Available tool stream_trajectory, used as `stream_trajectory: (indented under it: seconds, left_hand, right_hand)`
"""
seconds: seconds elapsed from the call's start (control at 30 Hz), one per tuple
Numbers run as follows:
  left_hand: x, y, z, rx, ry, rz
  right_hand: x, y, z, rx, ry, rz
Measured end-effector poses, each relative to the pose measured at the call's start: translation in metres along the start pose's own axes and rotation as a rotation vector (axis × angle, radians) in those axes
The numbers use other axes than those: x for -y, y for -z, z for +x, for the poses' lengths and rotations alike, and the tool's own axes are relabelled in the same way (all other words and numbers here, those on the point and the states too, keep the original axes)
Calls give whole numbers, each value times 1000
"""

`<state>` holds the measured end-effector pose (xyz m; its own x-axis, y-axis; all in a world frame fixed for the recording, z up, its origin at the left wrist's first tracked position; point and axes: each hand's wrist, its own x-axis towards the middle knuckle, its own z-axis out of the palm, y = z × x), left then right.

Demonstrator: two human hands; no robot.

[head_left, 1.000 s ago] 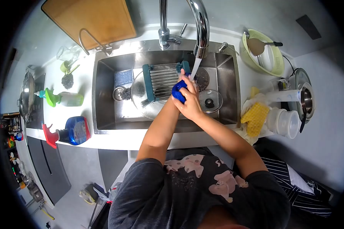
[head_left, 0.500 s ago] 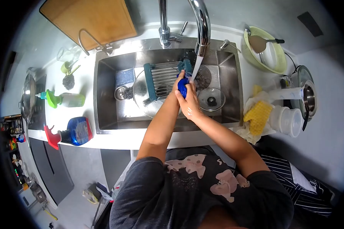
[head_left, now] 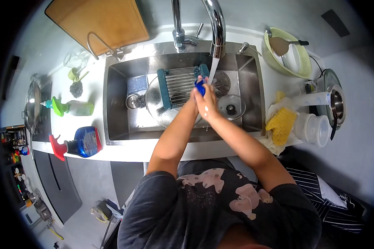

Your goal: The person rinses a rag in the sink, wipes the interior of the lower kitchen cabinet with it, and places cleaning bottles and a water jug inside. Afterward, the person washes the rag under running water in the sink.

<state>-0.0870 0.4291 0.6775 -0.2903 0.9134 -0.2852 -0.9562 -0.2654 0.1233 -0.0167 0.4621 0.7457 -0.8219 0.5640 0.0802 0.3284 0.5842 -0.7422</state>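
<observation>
Beside the water falling from the tap, a blue cloth is squeezed between my two hands. My right hand wraps the cloth from the right, with white suds near its wrist. My left hand presses on it from the left and is partly hidden. Under and behind the hands, a rack with metal rods and teal ends rests in the steel sink. Glass lids lie on the sink bottom.
On the left counter are a blue spray bottle and a green-topped bottle. At right are a yellow glove, clear containers and a green basket. A wooden board leans behind the sink.
Both hands remain by the stream with the blue cloth. Less of the cloth shows between them, and their grip has shifted slightly.
</observation>
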Motion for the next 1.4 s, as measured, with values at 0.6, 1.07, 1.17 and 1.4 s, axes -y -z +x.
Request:
stream_trajectory:
  seconds: [0.6, 1.07, 1.17, 1.4]
  left_hand:
    - [-10, -103, -66, -628, -125, 849]
    - [-61, -121, -55, -386, -594, 1608]
    - [-47, -104, -47, -288, -606, 1038]
    - [17, -40, -47, -572, -24, 679]
  right_hand:
    - [-4, 70, 26, 274, 381, 51]
    - [-17, 83, 58, 481, 105, 250]
    - [3, 82, 49, 460, -76, 578]
    - [35, 98, 34, 273, -303, 1265]
